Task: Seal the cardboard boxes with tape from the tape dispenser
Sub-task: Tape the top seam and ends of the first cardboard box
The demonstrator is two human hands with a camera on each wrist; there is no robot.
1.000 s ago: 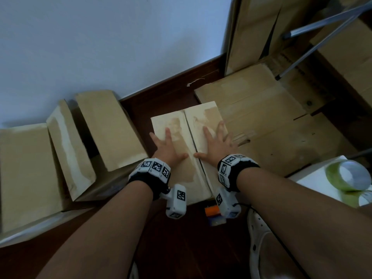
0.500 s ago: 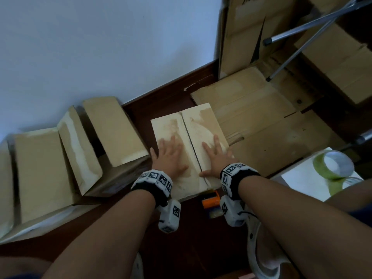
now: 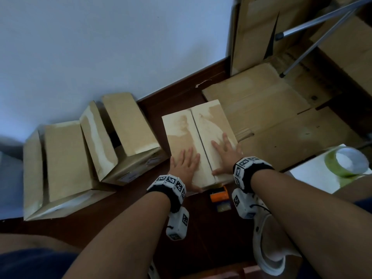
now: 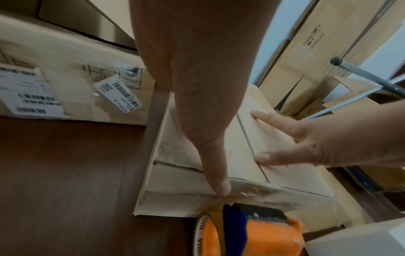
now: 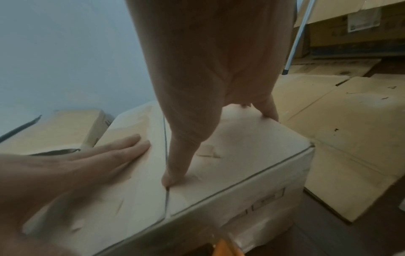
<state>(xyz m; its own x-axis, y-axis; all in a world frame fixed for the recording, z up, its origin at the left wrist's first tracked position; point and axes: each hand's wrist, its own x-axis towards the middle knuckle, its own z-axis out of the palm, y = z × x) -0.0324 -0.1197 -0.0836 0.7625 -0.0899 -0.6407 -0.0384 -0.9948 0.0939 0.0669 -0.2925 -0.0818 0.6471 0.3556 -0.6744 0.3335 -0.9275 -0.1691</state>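
Floorboards (image 4: 65,173) show tape dispenser (image 4: 252,232) label lettering only wrist-side.

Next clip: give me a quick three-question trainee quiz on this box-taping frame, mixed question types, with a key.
1. True or false: both hands lie flat on the closed flaps of the middle box.
2. Where is the orange tape dispenser? A) in the right hand B) on the floor by the box's near end C) on the open boxes
3. Fill in: the left hand holds ____.

Key: 1 true; 2 B; 3 nothing
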